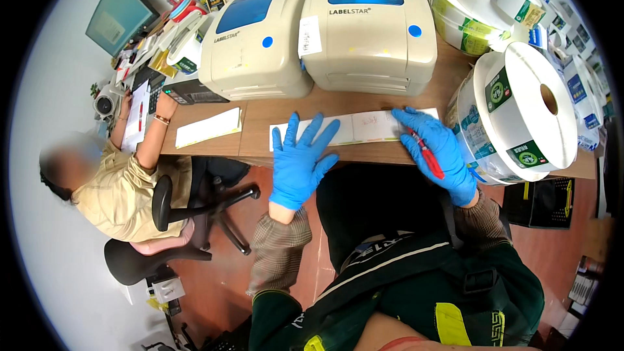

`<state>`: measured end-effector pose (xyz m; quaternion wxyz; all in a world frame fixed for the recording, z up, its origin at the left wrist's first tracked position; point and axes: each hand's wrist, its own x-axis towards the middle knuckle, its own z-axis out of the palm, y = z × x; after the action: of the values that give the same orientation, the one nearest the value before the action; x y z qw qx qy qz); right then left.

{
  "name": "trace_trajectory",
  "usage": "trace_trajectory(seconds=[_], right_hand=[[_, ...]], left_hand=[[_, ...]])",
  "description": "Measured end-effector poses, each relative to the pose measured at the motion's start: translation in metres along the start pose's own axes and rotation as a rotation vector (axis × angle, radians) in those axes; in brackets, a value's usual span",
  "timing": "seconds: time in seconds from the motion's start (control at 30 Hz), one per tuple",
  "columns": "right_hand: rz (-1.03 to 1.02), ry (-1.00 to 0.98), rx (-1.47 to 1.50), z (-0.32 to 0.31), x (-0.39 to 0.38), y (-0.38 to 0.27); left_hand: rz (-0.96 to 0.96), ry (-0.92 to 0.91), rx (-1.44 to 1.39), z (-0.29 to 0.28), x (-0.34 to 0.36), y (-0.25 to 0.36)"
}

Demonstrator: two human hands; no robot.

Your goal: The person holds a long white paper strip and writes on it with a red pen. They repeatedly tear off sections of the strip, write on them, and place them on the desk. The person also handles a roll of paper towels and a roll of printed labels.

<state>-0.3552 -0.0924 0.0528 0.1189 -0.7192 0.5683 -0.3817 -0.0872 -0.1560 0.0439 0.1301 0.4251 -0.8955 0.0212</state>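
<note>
My left hand (299, 166), in a blue glove, lies spread on the left part of a white label strip (344, 130) at the desk's front. My right hand (435, 156), also gloved in blue, is closed round a red pen (429, 156) at the strip's right end. The strip has faint red handwriting on its right section. A separate white stack of labels (208, 127) lies to the left. Behind my hands stand two beige label printers with blue windows (253, 45) (364, 45). Large label rolls (526, 123) stand just right of my right hand.
A co-worker (117, 195) sits on a black chair (136, 260) at the left, hands near papers and a keyboard (156, 97). A monitor (117, 16) stands at the back left. More rolls (468, 13) crowd the back right. A black bin (536, 205) is under the desk.
</note>
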Motion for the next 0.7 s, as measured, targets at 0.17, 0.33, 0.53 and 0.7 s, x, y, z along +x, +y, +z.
trace_trajectory(seconds=[0.17, 0.33, 0.53, 0.7], right_hand=[[0.045, 0.023, 0.001, 0.005, -0.008, 0.002], [0.047, -0.017, -0.150, 0.007, -0.011, 0.003], [0.036, -0.133, -0.282, 0.007, -0.008, 0.009], [-0.061, -0.132, -0.280, 0.007, -0.009, 0.009]], left_hand=[[0.062, -0.078, 0.059, 0.001, -0.003, -0.010], [0.115, -0.072, 0.079, -0.004, -0.011, -0.027], [0.131, -0.063, 0.073, -0.006, -0.014, -0.041], [0.109, -0.041, 0.043, -0.009, -0.020, -0.044]])
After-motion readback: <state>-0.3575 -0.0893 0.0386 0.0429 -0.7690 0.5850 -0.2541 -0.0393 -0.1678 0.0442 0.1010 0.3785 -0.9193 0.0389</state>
